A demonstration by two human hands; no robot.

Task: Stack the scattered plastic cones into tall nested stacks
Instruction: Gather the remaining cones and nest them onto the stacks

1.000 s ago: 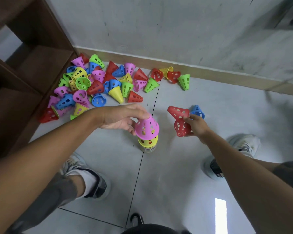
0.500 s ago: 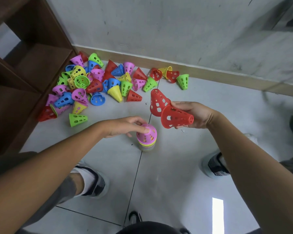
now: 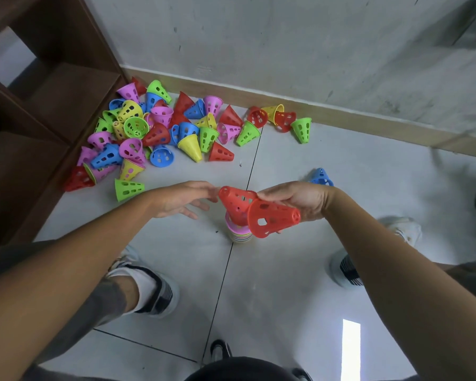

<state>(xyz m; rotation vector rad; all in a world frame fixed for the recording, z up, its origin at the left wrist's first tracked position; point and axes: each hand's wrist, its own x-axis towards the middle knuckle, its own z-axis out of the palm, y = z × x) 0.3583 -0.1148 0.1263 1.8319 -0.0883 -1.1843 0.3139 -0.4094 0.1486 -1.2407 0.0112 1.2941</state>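
A short nested stack of cones (image 3: 238, 234), pink on top, stands on the floor tiles at centre. My right hand (image 3: 300, 199) grips two red perforated cones: one red cone (image 3: 238, 202) hangs tip up right over the stack, the other red cone (image 3: 272, 218) lies sideways in front of my fingers. My left hand (image 3: 182, 200) hovers just left of the stack, fingers apart and holding nothing, its fingertips close to the upper red cone. A heap of scattered cones (image 3: 160, 127) in several colours lies at the back left by the wall.
A single blue cone (image 3: 321, 177) lies behind my right hand. A lone green cone (image 3: 127, 189) lies left of my left wrist. A dark wooden shelf unit (image 3: 39, 111) borders the heap on the left. My shoes (image 3: 151, 290) rest on either side below.
My right hand has carried the two red cones down and left until one sits over the stack. My left hand has let go of the pink top cone and lifted off to the left.
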